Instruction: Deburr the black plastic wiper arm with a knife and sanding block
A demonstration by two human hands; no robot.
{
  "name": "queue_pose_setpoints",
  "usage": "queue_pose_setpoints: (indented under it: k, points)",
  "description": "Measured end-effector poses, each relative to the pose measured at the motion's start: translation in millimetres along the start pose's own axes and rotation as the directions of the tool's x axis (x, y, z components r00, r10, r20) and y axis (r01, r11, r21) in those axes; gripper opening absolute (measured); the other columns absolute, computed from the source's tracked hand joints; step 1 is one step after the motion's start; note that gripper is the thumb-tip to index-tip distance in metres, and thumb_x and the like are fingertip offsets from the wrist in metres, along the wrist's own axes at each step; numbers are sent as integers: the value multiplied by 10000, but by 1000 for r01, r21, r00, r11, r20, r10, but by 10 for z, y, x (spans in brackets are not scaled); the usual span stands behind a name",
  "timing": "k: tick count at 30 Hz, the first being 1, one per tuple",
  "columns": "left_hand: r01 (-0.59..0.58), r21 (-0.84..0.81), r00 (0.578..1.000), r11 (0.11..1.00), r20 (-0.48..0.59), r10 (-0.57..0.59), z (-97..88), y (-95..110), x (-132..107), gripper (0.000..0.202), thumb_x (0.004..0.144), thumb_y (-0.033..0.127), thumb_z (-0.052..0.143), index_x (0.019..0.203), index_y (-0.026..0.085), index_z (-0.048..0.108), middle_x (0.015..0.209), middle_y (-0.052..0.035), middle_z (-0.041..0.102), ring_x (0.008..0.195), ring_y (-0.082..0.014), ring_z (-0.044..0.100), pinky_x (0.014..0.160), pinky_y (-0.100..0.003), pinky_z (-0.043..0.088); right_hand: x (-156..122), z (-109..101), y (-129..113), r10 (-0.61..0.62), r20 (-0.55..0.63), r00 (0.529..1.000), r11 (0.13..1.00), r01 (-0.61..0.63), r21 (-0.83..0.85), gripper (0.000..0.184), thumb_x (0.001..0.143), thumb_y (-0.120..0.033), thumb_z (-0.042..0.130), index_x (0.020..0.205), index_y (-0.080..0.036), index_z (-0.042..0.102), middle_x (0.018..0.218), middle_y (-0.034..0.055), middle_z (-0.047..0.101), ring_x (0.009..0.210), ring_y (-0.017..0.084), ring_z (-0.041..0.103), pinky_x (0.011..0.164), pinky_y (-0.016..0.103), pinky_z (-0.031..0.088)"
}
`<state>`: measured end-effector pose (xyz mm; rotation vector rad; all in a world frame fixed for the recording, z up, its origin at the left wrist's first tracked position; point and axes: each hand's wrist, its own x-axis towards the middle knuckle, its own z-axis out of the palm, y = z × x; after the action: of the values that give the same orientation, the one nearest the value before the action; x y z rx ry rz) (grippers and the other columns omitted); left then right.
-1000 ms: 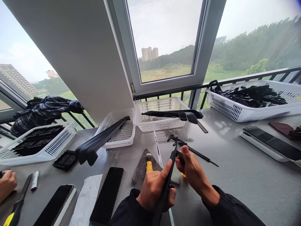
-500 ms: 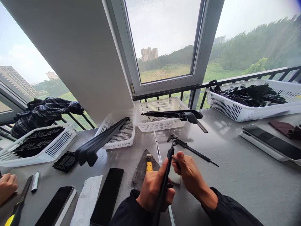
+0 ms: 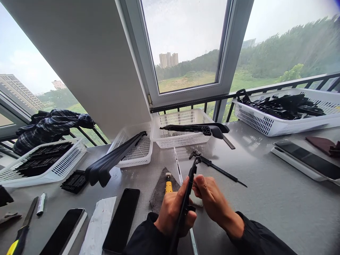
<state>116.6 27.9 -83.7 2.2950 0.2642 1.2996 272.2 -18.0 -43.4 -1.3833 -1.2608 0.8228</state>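
Note:
My left hand (image 3: 170, 212) is closed around a long, narrow black plastic part (image 3: 189, 189), held up at a slant with its index finger laid along the side. Close against the part's right edge, my right hand (image 3: 212, 198) is pinched, thumb on top. Whatever lies between its fingers is hidden. Beyond the part's upper tip rests a black caliper (image 3: 219, 169). A yellow-handled tool with a pale round tip (image 3: 168, 187) lies on a dark grey cloth (image 3: 156, 200) beside my left hand.
White baskets (image 3: 135, 161) line the window side, with long black handle-like parts (image 3: 102, 164) sticking out. Another basket (image 3: 268, 129) at right holds black pieces. Phones (image 3: 122, 219), a paper sheet (image 3: 98, 225), a marker (image 3: 41, 204) and a yellow-black knife (image 3: 22, 226) lie left.
My right hand has shifted slightly down the part's edge, and its fingers have turned a little. Another person's hand has left the far left edge, where a black piece now shows.

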Motion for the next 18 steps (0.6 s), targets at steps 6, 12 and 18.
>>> queue_pose_setpoints:
  k: [6,12,18]
  points:
    - [74,-8,996,997,-44,-75,-24,-29,-30,788,1127,653,335,1733,151,299,602,66,562,428,-150,583,448,-244,476,-83,77,-10,-148,187,971,979,170,-110,813,1032,-887,158,614,-221,367,578,-13,378,546,123,313,591,327,197]
    - [117,38,993,992,10,-118,-115,20,-4,795,1134,650,296,1728,122,286,608,73,512,428,-148,529,453,-258,471,-95,67,-44,-142,269,953,973,184,-137,780,1058,-847,145,650,-221,367,609,-15,380,568,132,316,616,334,186]
    - [79,15,997,997,-20,-78,-102,23,13,796,1128,647,360,1744,151,274,625,63,539,457,-150,550,472,-253,475,-98,64,-31,-130,289,948,971,181,-156,787,1050,-858,102,654,-227,355,613,-20,368,566,131,305,615,335,186]
